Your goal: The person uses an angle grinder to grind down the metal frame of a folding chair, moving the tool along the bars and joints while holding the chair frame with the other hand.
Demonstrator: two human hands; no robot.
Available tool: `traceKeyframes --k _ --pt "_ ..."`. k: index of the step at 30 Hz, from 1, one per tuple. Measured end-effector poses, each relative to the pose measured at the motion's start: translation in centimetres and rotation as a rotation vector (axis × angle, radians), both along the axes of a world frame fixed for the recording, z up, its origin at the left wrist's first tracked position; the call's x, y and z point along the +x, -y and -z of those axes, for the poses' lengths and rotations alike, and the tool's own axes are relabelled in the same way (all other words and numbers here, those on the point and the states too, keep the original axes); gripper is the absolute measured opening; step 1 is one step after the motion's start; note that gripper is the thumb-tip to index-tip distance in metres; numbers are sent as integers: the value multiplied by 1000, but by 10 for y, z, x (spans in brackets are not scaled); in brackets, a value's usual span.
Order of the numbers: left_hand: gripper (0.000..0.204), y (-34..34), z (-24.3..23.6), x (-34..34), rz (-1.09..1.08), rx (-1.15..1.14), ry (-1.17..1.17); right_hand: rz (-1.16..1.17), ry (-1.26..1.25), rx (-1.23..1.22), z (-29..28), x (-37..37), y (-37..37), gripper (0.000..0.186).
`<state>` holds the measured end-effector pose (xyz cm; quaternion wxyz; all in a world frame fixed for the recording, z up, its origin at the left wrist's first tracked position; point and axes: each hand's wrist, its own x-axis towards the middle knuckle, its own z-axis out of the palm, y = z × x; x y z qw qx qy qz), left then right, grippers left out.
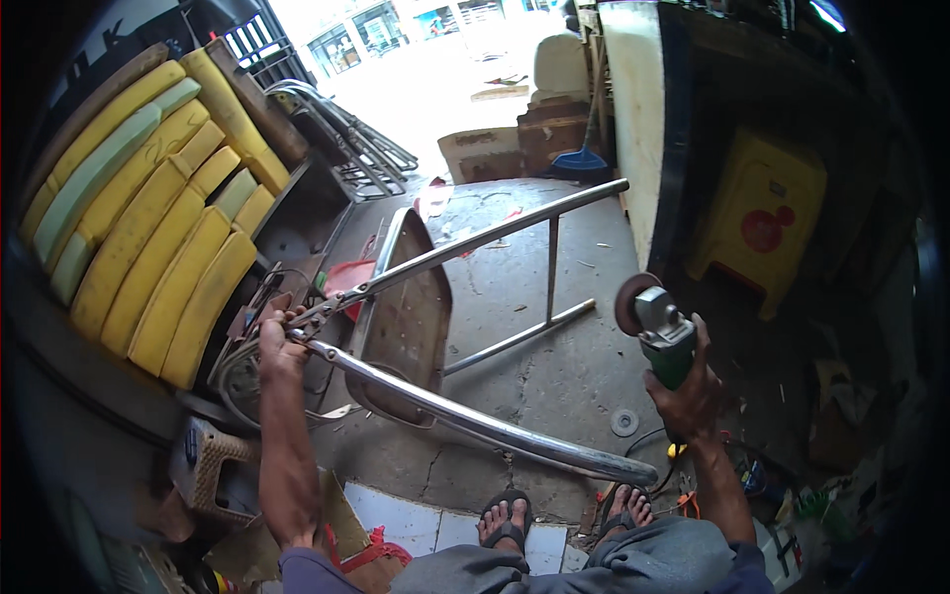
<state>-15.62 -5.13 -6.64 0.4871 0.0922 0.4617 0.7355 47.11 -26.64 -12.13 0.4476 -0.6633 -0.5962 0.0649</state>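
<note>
A folding chair frame of shiny metal tube lies tilted on the floor before me, its brown seat panel standing on edge between the tubes. My left hand is closed round the frame at its left end, where the bars come together at a riveted joint. In my right hand is an angle grinder with a green body and grey metal head. Its round reddish-brown disc is raised, apart from the frame. I cannot tell whether the disc is spinning.
Yellow and green foam pads are stacked at the left, with folded metal frames behind. A loose disc and a dark cord lie near my right foot. A yellow plastic stool stands right; a woven-pattern stool stands left.
</note>
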Motion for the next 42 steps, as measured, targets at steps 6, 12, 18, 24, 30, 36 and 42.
traceKeyframes --k 6,12,18,24,30,36,42 --pt "27 -7 23 27 -62 6 -123 -225 302 221 7 -39 -74 68" --pt "22 -32 36 31 -107 78 -135 -417 375 474 10 -110 -143 69" --pt "20 -41 39 15 -189 91 -196 -495 518 592 -3 -177 -189 60" --pt "20 -46 49 19 -197 62 -208 -411 615 600 4 -192 -205 56" --pt "22 -53 39 12 -208 3 -267 -302 558 578 22 -163 -207 65" --pt "33 -70 35 38 -181 -3 -270 20 333 356 34 -95 -207 82" --pt "29 -103 65 -40 -121 -5 -453 230 164 321 27 -77 -231 92"
